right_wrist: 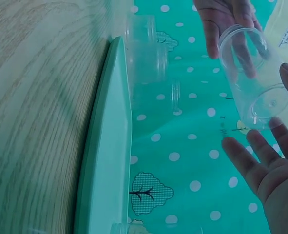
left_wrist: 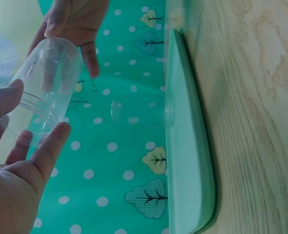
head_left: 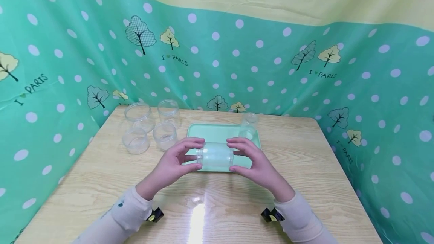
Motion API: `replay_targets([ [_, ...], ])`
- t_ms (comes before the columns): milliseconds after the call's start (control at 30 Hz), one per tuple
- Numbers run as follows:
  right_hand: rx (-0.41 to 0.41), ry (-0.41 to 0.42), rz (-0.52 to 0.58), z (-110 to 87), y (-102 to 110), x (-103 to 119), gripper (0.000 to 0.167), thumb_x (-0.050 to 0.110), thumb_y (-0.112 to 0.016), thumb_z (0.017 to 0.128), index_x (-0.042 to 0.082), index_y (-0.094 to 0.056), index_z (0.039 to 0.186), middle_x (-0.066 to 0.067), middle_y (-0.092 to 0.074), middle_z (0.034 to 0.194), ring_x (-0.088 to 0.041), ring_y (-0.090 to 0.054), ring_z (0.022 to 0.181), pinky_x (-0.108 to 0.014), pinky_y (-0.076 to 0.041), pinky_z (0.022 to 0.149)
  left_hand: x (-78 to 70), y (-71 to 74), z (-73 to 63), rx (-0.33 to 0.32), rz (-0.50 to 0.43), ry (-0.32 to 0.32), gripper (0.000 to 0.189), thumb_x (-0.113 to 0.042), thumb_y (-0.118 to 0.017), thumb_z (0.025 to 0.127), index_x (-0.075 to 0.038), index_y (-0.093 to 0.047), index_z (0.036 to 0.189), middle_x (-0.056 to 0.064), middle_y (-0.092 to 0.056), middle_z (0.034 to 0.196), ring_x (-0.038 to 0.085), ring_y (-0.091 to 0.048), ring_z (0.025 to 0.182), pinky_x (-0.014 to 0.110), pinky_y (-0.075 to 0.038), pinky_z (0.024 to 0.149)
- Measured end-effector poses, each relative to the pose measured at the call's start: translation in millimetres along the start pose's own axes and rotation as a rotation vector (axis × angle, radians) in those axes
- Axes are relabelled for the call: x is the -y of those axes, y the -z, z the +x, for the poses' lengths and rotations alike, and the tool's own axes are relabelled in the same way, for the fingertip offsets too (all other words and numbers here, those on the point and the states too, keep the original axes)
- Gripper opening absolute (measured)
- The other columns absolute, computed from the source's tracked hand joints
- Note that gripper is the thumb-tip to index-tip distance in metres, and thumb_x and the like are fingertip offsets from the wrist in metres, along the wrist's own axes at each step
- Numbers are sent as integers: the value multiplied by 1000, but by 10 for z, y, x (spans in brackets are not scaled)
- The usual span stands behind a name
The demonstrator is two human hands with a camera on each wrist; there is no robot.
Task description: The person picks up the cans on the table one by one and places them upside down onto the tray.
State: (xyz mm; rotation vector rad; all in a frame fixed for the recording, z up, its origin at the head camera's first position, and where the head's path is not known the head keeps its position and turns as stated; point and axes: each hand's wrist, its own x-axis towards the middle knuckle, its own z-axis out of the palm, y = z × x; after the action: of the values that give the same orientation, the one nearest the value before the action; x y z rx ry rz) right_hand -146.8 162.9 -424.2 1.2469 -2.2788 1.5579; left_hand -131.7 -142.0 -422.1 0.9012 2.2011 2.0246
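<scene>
A clear plastic jar [head_left: 217, 156] is held on its side above the green tray [head_left: 200, 129], its open mouth toward the left. My left hand [head_left: 178, 158] grips it by the threaded rim, thumb on the near side. At the base end, my right hand [head_left: 255, 161] holds it between thumb and fingers. The left wrist view shows the jar [left_wrist: 61, 73] with the left fingers around its mouth. Seen from the right wrist, the jar's round base [right_wrist: 270, 105] lies by the right thumb and fingertips.
Another clear jar [head_left: 249, 123] stands upright at the tray's back right. Several clear jars of differing sizes, including a wide one [head_left: 138, 114] and a short one [head_left: 135, 141], stand left of the tray on the wooden table [head_left: 288, 142]. A polka-dot curtain [head_left: 217, 63] hangs behind.
</scene>
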Motion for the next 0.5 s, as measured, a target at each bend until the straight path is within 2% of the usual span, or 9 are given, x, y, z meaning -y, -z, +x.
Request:
replay_targets([
  [200,-8,1,34,-1,-33,13,64,0,-81,86,12,-55,144,-16,-47,151,-23,-51,137,-37,-56,101,17,-32,-8,-6,-12,0,51,1,-81,85,-9,-63,131,17,-51,148,19,-52,137,39,-57,99],
  [300,-15,2,74,4,-43,15,64,-2,-80,85,10,-55,143,-21,-46,150,-25,-50,137,-37,-56,101,16,-34,-11,-10,-16,-7,51,2,-81,85,-5,-62,132,18,-50,149,19,-52,137,39,-57,100],
  [500,-43,-31,147,10,-49,42,64,-5,-80,84,9,-55,142,-17,-45,152,-26,-48,140,-40,-56,101,-2,-36,-6,-18,-34,-18,51,3,-81,84,-6,-62,131,14,-51,149,19,-51,138,39,-57,100],
])
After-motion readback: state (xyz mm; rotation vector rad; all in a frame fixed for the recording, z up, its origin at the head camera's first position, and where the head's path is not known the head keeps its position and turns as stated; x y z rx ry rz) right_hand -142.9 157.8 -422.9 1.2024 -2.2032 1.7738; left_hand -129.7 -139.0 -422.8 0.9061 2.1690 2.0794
